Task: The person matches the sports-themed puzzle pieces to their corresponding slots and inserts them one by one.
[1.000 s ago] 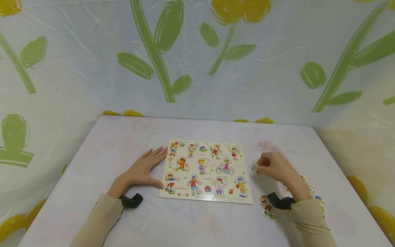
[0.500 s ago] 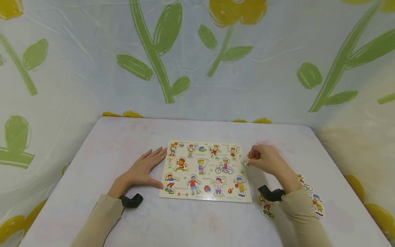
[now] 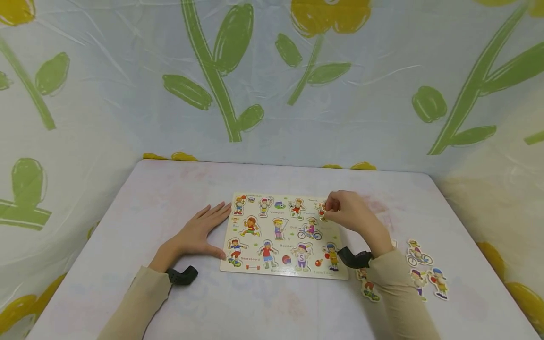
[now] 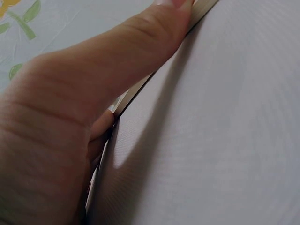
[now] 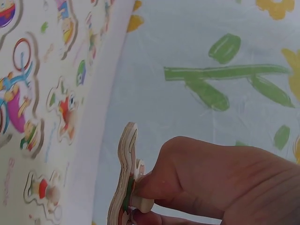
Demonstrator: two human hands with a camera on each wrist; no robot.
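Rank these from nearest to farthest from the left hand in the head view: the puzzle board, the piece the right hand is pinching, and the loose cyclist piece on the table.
1. Puzzle board: touching the left hand, on its right.
2. Pinched piece: over the board's far right corner, in the right hand.
3. Loose cyclist piece: on the table right of the board.

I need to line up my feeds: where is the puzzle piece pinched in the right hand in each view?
Head: puzzle piece mostly hidden by the right hand, over the puzzle board's far right corner.
Left wrist: not in view.
Right wrist: bottom centre, edge-on, pinched by its peg.
Shared landmark: the puzzle board.
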